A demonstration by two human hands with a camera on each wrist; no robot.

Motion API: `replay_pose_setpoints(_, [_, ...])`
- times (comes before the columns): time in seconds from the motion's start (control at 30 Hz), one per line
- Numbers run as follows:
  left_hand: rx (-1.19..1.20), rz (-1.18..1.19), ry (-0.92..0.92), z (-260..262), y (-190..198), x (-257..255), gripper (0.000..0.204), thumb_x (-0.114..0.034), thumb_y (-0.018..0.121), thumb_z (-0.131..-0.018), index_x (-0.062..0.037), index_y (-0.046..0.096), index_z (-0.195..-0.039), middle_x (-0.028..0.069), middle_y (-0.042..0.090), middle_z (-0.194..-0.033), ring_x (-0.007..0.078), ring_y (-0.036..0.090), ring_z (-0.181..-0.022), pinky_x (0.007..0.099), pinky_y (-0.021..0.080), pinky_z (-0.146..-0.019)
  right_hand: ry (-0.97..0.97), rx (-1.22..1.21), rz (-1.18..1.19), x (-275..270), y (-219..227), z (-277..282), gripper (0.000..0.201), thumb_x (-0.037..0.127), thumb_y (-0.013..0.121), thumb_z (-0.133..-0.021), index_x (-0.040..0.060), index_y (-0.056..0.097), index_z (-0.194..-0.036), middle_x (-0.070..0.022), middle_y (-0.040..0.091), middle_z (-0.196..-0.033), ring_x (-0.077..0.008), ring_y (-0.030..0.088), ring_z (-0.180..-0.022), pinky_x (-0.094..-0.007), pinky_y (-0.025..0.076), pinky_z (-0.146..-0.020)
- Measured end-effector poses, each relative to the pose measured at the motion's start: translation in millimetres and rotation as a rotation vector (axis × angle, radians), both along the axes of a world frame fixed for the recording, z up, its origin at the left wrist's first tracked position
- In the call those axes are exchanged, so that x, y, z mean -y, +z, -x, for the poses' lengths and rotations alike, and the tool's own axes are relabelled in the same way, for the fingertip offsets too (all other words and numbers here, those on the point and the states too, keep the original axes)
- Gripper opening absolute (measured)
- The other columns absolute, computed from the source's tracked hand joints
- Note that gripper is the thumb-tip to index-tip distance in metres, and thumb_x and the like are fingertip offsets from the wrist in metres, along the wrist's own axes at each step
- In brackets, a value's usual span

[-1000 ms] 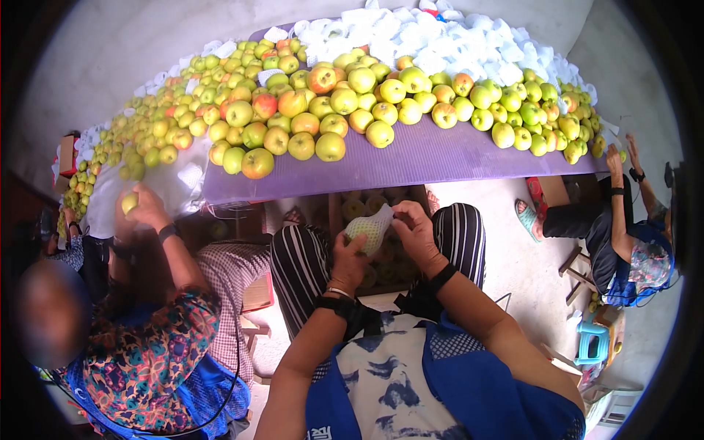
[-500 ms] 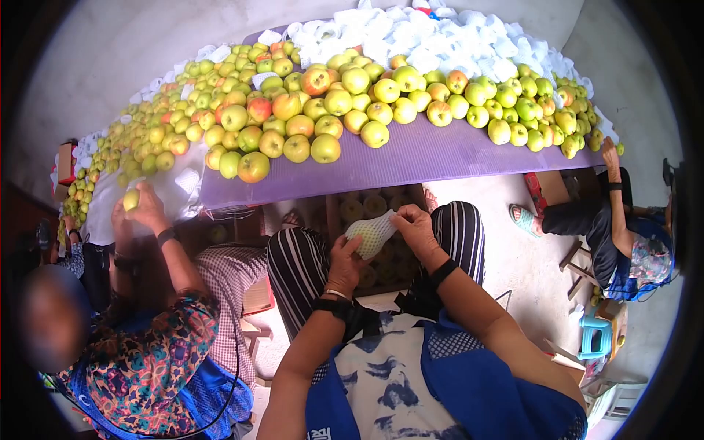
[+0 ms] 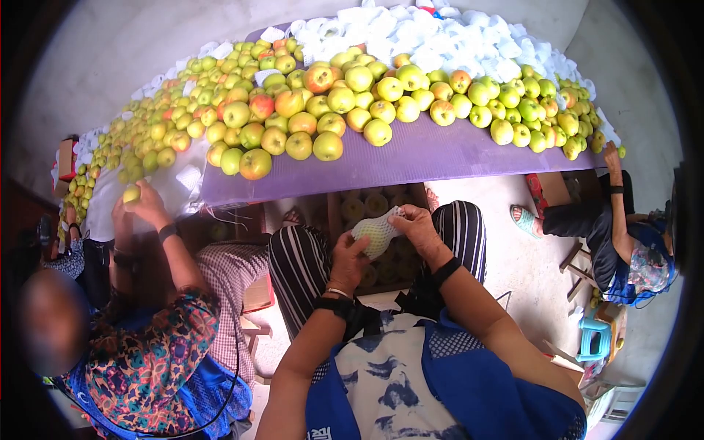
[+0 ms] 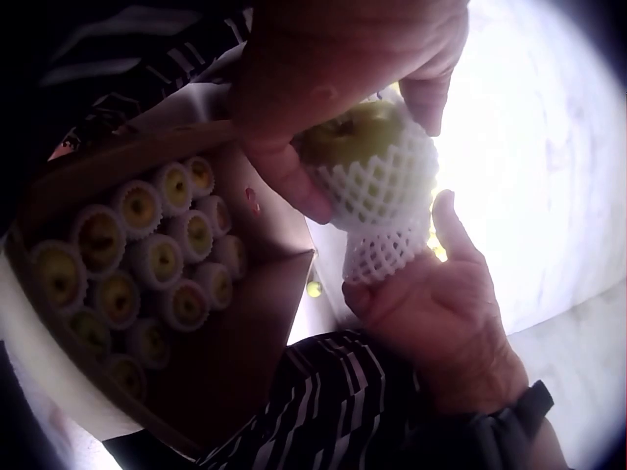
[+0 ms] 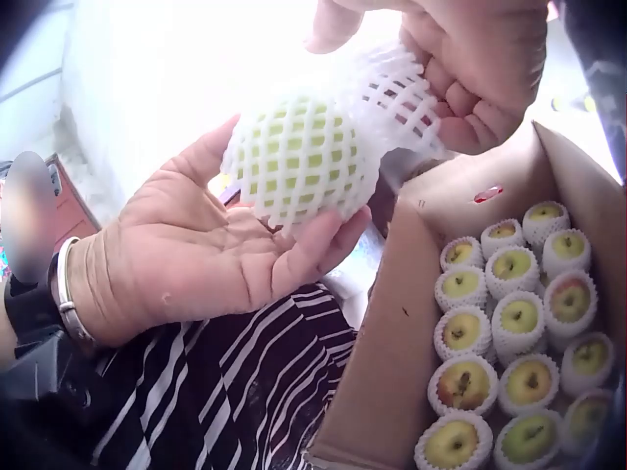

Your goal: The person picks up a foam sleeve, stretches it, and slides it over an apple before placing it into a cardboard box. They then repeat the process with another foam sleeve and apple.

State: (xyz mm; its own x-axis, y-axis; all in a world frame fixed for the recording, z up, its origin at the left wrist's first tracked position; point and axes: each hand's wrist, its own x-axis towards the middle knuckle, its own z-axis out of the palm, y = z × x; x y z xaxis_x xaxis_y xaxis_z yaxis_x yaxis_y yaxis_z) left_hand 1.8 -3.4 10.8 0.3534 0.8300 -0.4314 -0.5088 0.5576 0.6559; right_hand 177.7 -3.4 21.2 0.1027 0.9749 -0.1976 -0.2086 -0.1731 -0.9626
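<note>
Over the lap, my left hand [image 3: 347,264] holds a green apple [image 5: 299,162] wrapped in a white foam net sleeve [image 4: 387,186]. Its fingers and thumb curl round the wrapped fruit in the left wrist view. My right hand [image 3: 419,229] pinches the loose end of the sleeve, which narrows beyond the apple. The apple's stem end shows bare on the left hand's side. Below the hands stands a cardboard box [image 5: 387,323] with rows of apples [image 5: 519,318] in foam nets.
A purple-covered table [image 3: 440,158] ahead bears a heap of loose apples [image 3: 301,125] and a pile of white foam nets [image 3: 418,40]. At the left a person [image 3: 147,352] handles an apple; another person [image 3: 638,257] sits at the right. A blue stool [image 3: 594,339] stands at lower right.
My right hand has shifted slightly right with the sleeve's end, and more of the net shows stretched between the hands. The person at the right has lowered one arm.
</note>
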Motion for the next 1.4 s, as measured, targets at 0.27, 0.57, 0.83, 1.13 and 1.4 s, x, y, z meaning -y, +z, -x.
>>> replay_pose_setpoints(0.27, [-0.016,-0.036,-0.046,-3,9,2,0.048,-0.011,0.059,-0.077,-0.0093,0.037,-0.120,0.0104,0.046,-0.112,0.0251,0.051,-0.099,0.0435,0.048,-0.077,0.010,-0.073,0.080,1,-2,7,0.020,0.010,0.065,-0.072,-0.0021,0.060,-0.088,-0.0048,0.060,-0.078,-0.0103,0.056,-0.070,-0.0235,0.046,-0.064])
replay_pose_setpoints(0.57, [-0.117,-0.020,-0.064,-12,6,3,0.044,-0.010,0.060,-0.077,-0.0094,0.039,-0.115,0.0101,0.048,-0.109,0.0232,0.054,-0.093,0.0389,0.052,-0.070,-0.139,0.500,-0.386,1,-7,22,0.015,0.007,0.062,-0.071,0.0013,0.061,-0.086,-0.0099,0.061,-0.081,-0.0177,0.060,-0.071,-0.0261,0.047,-0.063])
replay_pose_setpoints(0.83, [-0.066,0.031,0.130,-12,-4,3,0.043,-0.012,0.055,-0.078,-0.0067,0.037,-0.117,0.0105,0.047,-0.108,0.0239,0.054,-0.092,0.0339,0.054,-0.063,0.105,0.894,-0.721,10,19,33,0.018,0.008,0.063,-0.066,0.0056,0.061,-0.084,-0.0081,0.054,-0.073,-0.0261,0.056,-0.068,-0.0334,0.046,-0.061])
replay_pose_setpoints(1.13, [0.398,0.029,0.102,-6,-12,-1,0.038,-0.019,0.049,-0.081,-0.0060,0.043,-0.117,0.0106,0.049,-0.113,0.0250,0.046,-0.106,0.0409,0.035,-0.093,0.129,1.138,-0.870,12,25,43,0.019,0.008,0.056,-0.067,0.0085,0.060,-0.086,-0.0065,0.050,-0.076,-0.0248,0.051,-0.070,-0.0342,0.042,-0.062])
replay_pose_setpoints(1.4, [0.487,0.025,0.115,-7,-21,-6,0.038,-0.023,0.047,-0.084,-0.0032,0.044,-0.116,0.0112,0.050,-0.115,0.0256,0.046,-0.108,0.0375,0.033,-0.095,0.196,1.053,-0.967,20,35,38,0.017,0.010,0.059,-0.066,0.0081,0.059,-0.082,-0.0059,0.050,-0.080,-0.0252,0.051,-0.074,-0.0357,0.041,-0.068])
